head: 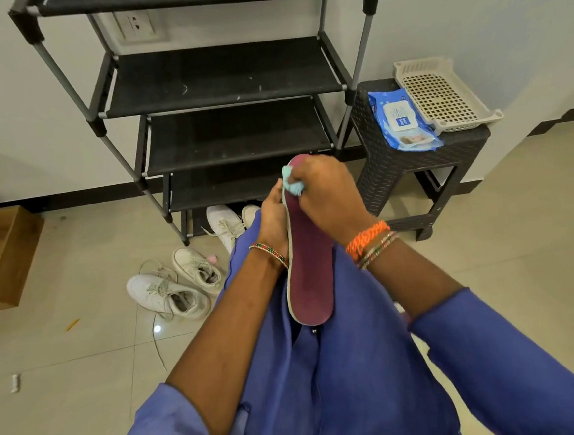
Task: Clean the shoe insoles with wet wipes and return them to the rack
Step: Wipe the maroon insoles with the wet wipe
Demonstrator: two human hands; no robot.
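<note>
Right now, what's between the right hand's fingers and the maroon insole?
A bunched light-blue wet wipe, gripped by the right hand and pressed onto the upper end of the insole, which the left hand steadies. The head view shows it.

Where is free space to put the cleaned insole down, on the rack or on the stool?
The rack's middle shelves are bare between the posts. The stool is crowded: wipes pack and basket cover its top. The floor before the rack's foot holds white shoes.

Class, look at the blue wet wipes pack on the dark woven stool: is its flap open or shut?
Shut. The white flap lies flat on top of the blue wet wipes pack, and no wipe sticks out.
</note>
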